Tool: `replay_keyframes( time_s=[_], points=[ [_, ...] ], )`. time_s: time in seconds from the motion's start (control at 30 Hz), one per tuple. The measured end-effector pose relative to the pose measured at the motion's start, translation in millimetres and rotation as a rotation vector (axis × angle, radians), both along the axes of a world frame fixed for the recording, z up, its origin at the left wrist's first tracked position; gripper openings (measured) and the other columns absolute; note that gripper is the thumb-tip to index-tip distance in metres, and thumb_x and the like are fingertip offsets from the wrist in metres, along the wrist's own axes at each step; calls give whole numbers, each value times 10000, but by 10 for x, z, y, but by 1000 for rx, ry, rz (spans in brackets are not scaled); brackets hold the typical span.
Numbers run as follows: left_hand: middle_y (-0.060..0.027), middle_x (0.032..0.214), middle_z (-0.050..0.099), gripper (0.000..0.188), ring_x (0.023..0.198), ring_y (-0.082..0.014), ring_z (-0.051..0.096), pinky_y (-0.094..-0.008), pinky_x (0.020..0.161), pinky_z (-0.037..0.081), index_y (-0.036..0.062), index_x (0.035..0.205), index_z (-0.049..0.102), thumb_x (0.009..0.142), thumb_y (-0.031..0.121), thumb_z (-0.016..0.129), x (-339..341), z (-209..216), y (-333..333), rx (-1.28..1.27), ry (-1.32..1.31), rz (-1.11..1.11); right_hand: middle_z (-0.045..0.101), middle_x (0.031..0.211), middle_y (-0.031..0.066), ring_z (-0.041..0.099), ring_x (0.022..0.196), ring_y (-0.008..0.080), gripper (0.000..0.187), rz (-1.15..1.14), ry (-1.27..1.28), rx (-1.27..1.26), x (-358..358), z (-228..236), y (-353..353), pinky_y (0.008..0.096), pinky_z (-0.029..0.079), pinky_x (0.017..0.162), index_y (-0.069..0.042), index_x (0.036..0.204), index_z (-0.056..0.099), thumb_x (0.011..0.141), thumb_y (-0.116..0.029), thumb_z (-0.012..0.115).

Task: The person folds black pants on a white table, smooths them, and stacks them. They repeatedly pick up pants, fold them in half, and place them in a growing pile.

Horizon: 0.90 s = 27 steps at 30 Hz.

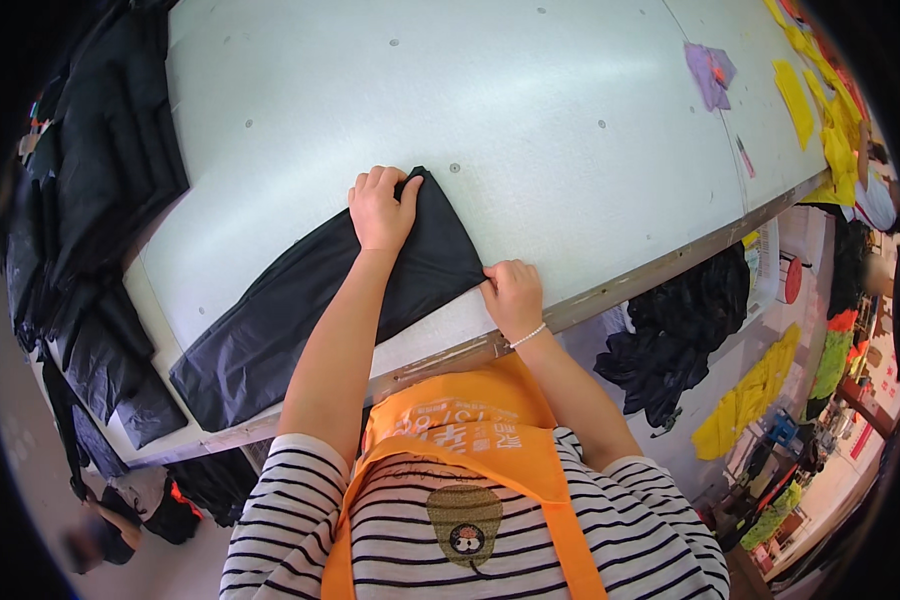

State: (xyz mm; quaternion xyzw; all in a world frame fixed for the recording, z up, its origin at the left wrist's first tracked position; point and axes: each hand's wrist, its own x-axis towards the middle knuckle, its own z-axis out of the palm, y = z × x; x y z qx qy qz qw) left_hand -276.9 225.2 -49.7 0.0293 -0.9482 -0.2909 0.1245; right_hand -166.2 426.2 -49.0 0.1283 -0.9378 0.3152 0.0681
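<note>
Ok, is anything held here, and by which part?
Yes, the black fabric: the left hand grips its far edge near a corner; the right hand pinches its near right corner.

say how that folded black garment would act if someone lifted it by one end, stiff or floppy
The folded black garment would probably flop and droop, since it lies flat with soft creases. It looks thin, so it's likely light for its size. The sheen toward its left end hints at a smooth surface that might slide easily on the pale tabletop.
</note>
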Motion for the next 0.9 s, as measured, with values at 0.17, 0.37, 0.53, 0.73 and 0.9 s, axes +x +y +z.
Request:
replay_keyframes(
  time_s=[0.17,0.37,0.53,0.73,0.9],
  points=[
    [-40,820,608,183,822,-251,550,-383,748,422,81,766,616,771,239,710,-45,-30,-31,26,-23,24,484,601,38,499,625,254,227,157,84,114,86,-32,240,388,376,622,-90,674,448,746,-90,663],
    [-139,1249,528,518,1185,-325,459,-424,990,343,81,1230,518,781,262,703,523,409,-481,56,45,77,591,1133,120,539,1038,305,247,302,90,-69,-469,601,-181,398,386,882,-56,1077,581,845,-140,604],
    [-113,1439,377,585,1338,-339,303,-493,1087,196,125,1371,423,870,390,565,1799,640,-1831,-550,-191,530,172,1523,138,144,1381,411,630,524,-8,371,-764,241,-811,533,154,1103,-228,1434,327,874,-394,564],
    [-99,1452,363,580,1353,-291,294,-426,1109,191,133,1394,396,923,470,421,2903,144,-3020,-654,-301,769,297,1467,110,253,1343,344,606,575,64,447,-727,187,-949,484,186,1096,-144,1411,363,883,-374,549],
    [-115,1444,370,563,1349,-303,300,-466,1102,190,115,1376,416,911,427,483,2690,280,-2820,-598,-155,842,540,1172,87,446,1130,292,451,597,84,335,-1313,272,-1122,429,328,961,-104,1227,529,840,-308,639]
  ],
)
